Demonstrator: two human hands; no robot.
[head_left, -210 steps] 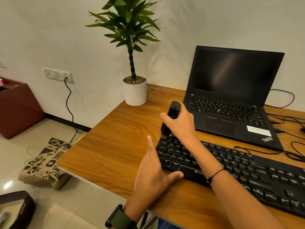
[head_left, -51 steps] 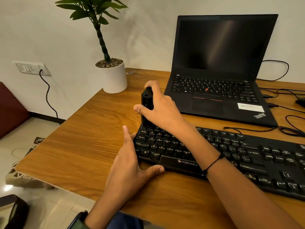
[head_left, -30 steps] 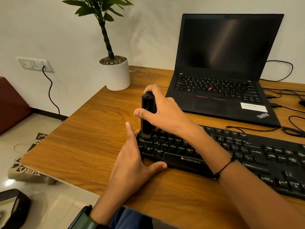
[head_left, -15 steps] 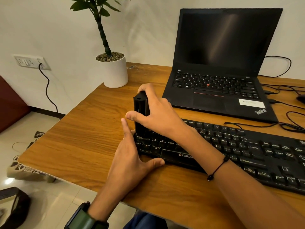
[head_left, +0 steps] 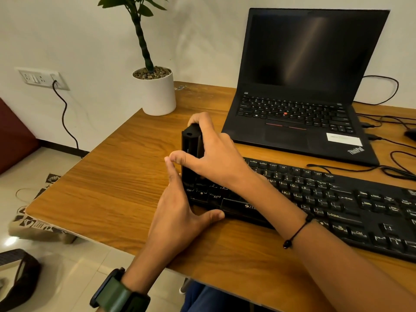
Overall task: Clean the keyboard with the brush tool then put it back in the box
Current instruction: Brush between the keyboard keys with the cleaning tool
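Two hands met at the keyboard's [head_left: 315, 199] left end, on the desk [head_left: 117, 176]. Left hand [head_left: 177, 212], fingers straight, pressed the keyboard's left edge, its thumb lying along the front edge. Right hand [head_left: 213, 154] gripped the brush [head_left: 190, 154], fingers over the top and thumb on the near face; the black tool stood upright with its lower end on the bottom-left keys. Behind sat an open laptop [head_left: 304, 97], screen dark, and a white pot [head_left: 157, 95] holding pebbles and a plant. Compared with half a second earlier, the brush had shifted to the nearer key rows.
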